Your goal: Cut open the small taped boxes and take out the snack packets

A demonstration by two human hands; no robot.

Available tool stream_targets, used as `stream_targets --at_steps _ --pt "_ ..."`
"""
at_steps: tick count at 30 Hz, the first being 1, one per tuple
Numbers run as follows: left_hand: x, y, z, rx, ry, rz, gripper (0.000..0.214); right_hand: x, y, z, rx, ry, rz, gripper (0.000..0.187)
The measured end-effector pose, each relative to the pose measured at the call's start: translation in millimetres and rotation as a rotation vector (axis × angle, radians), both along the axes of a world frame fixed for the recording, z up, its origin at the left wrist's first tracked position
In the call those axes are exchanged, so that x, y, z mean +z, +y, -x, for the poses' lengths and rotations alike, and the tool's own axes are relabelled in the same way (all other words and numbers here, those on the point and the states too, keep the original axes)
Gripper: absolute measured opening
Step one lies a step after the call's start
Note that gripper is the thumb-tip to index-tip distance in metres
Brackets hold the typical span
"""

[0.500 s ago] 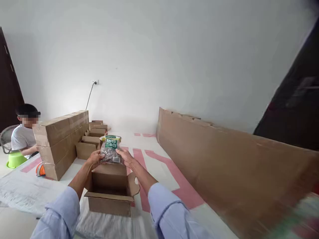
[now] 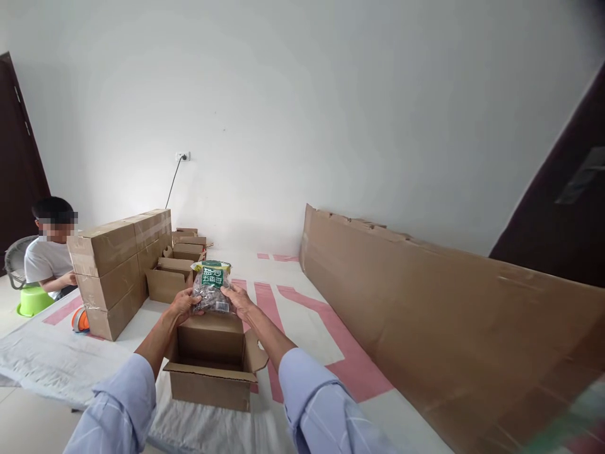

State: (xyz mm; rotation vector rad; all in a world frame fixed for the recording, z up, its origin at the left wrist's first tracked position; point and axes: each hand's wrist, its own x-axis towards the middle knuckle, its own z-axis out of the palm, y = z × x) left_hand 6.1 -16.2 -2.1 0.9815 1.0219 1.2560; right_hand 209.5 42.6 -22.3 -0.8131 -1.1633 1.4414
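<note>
A clear plastic bag of beans [image 2: 212, 291] with a green and white printed label is held up between my two hands. My left hand [image 2: 183, 305] grips its left edge, and my right hand [image 2: 237, 300] pinches its right edge. Just below and nearer to me stands an open cardboard box [image 2: 210, 388], its flaps folded outward. What lies at the bottom of the box is in shadow. Behind the bag, further open cardboard boxes [image 2: 165, 285] run in a row toward the wall.
Closed, taped cartons [image 2: 116, 274] are stacked at the left, with an orange tape roll [image 2: 80, 320] beside them. A tall cardboard panel [image 2: 425, 302] bounds the right side. Another person [image 2: 50, 252] sits beyond the stack, near a green stool [image 2: 34, 301]. A white and pink sheet [image 2: 302, 318] covers the surface.
The view has shifted slightly, so everything sits a little further right in it. Both hands still hold the bag above the open box.
</note>
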Motion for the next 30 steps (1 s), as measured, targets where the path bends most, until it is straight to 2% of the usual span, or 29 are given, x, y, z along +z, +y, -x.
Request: stream_targets --at_steps 3,5,7,10,12,13,15,17,20,24,27,30 --pt "9.1 -5.8 -6.7 0.01 0.002 -0.028 0.045 11.6 -7.3 -2.5 -0.014 -0.039 -0.051 0.046" --pt "22.7 -12.1 -9.0 0.013 -0.015 -0.074 0.052 28.4 -12.7 -8.3 0.001 -0.057 -0.111 0.054" --pt "42.9 -20.7 -6.8 0.002 -0.023 -0.167 0.063 54.4 -17.4 -15.3 0.033 -0.058 -0.182 0.065" --pt "74.2 -35.7 7.4 0.006 0.074 -0.358 0.071 105.0 -22.4 -18.0 0.105 -0.083 -0.351 0.071" --pt "83.7 -43.8 22.4 0.086 0.144 -0.432 0.071 136.2 -23.2 -7.8 0.17 -0.238 -0.541 0.064" --pt "82.4 -46.3 30.5 0.143 0.156 -0.432 0.07 147.8 -22.6 1.7 0.185 -0.365 -0.619 0.06" --pt "66.8 -46.9 46.0 0.251 0.117 -0.347 0.065 159.3 -18.6 28.7 0.184 -0.672 -0.725 0.055" --pt "37.0 -41.7 58.7 0.325 0.019 -0.167 0.053 153.7 -10.7 62.8 0.178 -0.921 -0.761 0.053" --pt "-18.3 -25.4 73.6 0.391 -0.1 0.064 0.034 121.0 7.8 115.7 0.236 -1.11 -0.733 0.048" --pt "-81.5 0.4 95.3 0.454 -0.131 0.194 0.023 63.1 37.8 167.8 0.299 -1.295 -0.672 0.043" --pt "-111.9 17.1 112.7 0.477 -0.14 0.239 0.023 27.6 56.3 188.5 0.296 -1.36 -0.641 0.044" --pt "-126.2 32.4 121.8 0.453 -0.131 0.251 0.027 9.0 66.7 198.2 0.259 -1.356 -0.628 0.046"
